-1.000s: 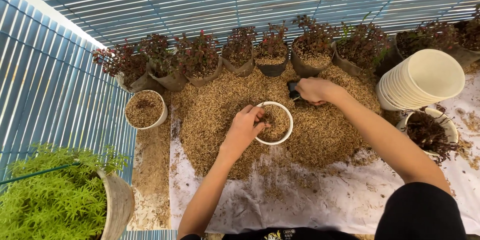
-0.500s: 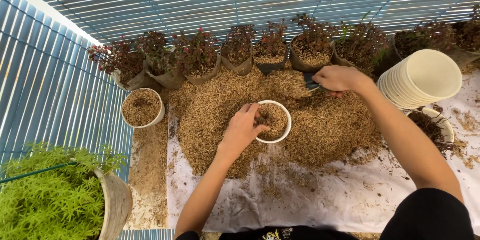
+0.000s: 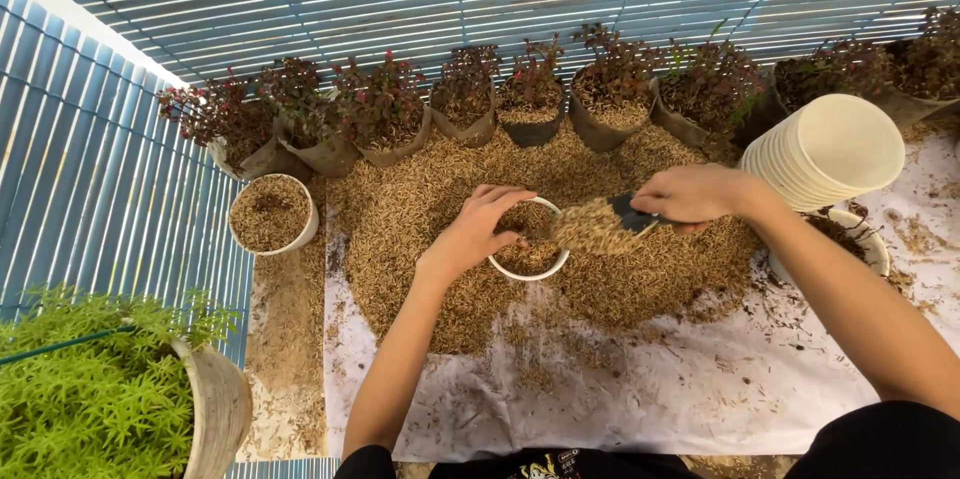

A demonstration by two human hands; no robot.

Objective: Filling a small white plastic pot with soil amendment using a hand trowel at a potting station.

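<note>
White plastic pot (image 3: 532, 239) sits mid-frame on the husk pile (image 3: 450, 229), partly filled with husks. Left hand (image 3: 470, 234) at its 9 o'clock, fingers curled over the near rim, grip loosely closed on the pot edge. Right hand (image 3: 695, 194) at pot's 3 o'clock, grip closed tight round the dark handle of a small scoop (image 3: 600, 224); scoop loaded with husks, its front end over the pot's right rim. Husk pile spreads over a white sheet (image 3: 700, 389) laid on the floor, loose husks scattered toward 6 o'clock. Second white pot (image 3: 270, 214), full of husks, stands well apart at 9 o'clock, off the sheet edge. Stack of empty cream pots (image 3: 830, 149) lies on its side at 3 o'clock, just beyond the right hand. Another white pot (image 3: 845, 239) with dark soil just below that stack, partly hidden by the right forearm. Row of red-leaved seedlings in dark nursery bags (image 3: 530, 89) runs along 12 o'clock, touching the far edge of the pile. Bright green feathery plant in a grey pot (image 3: 110, 399) at 7 o'clock. Blue slatted fence (image 3: 90, 179) behind and to the left.
</note>
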